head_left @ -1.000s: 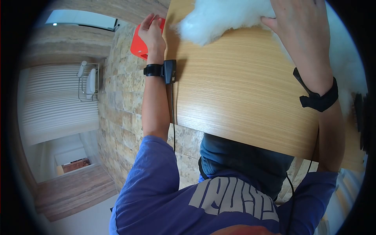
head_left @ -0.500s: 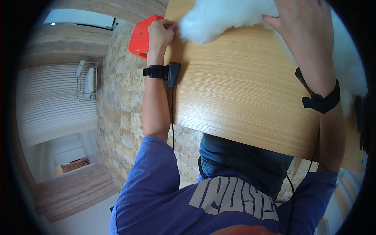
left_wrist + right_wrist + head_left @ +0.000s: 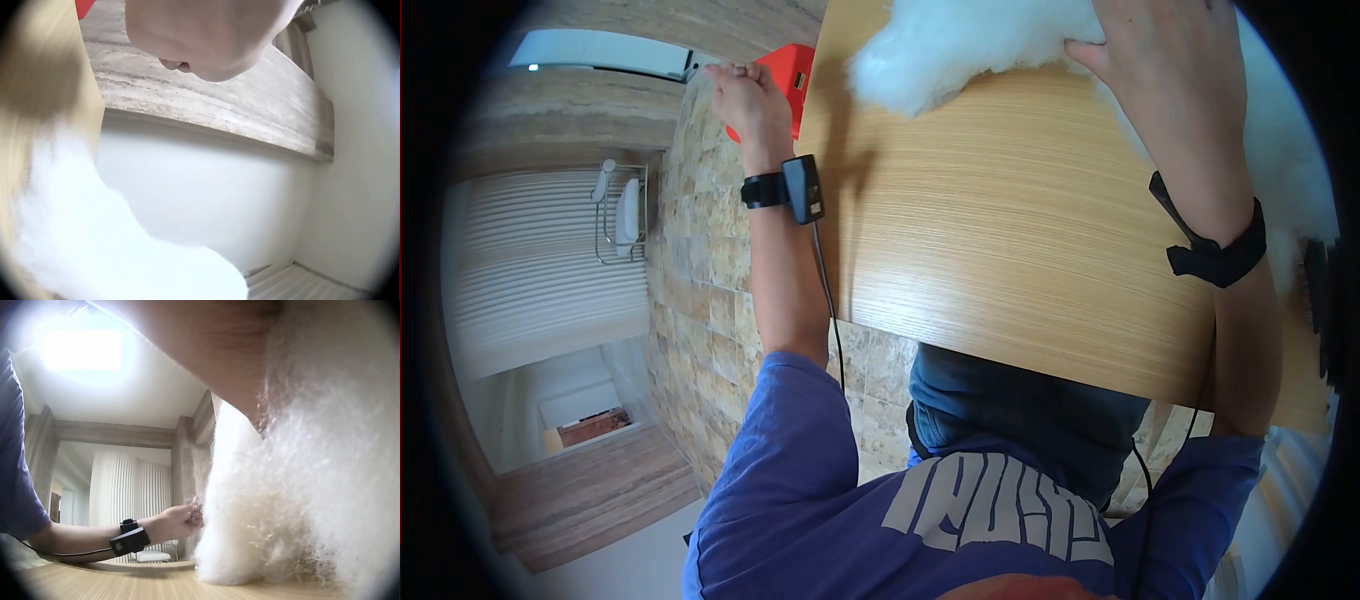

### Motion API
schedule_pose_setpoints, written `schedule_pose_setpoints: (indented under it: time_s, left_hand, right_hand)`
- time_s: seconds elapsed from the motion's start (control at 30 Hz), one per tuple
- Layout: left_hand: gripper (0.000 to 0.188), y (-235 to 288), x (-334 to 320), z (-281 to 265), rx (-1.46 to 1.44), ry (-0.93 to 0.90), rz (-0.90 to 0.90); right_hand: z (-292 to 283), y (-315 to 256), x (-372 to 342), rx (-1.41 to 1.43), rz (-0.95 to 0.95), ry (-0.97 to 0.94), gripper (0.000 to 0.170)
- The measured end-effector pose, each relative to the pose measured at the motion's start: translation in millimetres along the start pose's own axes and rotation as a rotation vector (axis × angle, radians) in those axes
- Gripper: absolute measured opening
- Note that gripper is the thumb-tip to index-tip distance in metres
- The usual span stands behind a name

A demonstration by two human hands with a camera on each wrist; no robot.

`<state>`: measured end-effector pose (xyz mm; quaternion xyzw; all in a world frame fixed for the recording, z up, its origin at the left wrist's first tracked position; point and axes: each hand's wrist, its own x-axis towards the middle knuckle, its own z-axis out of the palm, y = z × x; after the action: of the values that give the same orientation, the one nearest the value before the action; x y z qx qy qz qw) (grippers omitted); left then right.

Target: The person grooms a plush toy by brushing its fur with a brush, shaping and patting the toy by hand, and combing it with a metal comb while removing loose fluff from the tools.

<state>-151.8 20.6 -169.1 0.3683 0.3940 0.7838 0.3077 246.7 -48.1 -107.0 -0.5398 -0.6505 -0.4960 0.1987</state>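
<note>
Fingers (image 3: 735,73) curled in on the left hand (image 3: 752,108), out past the worktop's edge by a smooth, angular red object (image 3: 792,72); whether they pinch anything, can't tell! Over on the right hand (image 3: 1175,100), the thumb juts wide against fluffy white fibre (image 3: 960,50), fingertips out of view, so their grip can't be told. That wispy, cloud-like mass lies across the far side of the wood-grained worktop (image 3: 1020,220), and pale block lettering, too warped to read, runs over the purple shirt (image 3: 800,440)
</note>
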Motion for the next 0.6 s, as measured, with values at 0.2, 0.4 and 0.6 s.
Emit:
schedule_pose_setpoints:
  time_s: [0.2, 0.4, 0.6]
  left_hand:
    - [0.045, -2.7, -8.1, 2.6, -0.195, -0.024, -0.315]
    - [0.028, -32.6, 14.5, -19.8, -0.251, -0.362, -0.636]
    - [0.03, -20.7, -39.1, 29.7, 0.275, -0.272, -0.22]
  right_hand:
    - [-1.3, -0.2, 1.7, -0.044, 0.0, -0.004, 0.104]
    - [-2.2, 1.5, -1.9, -0.014, 0.002, 0.016, 0.102]
    - [-12.3, 18.2, 2.3, 0.237, -0.05, 0.0, 0.098]
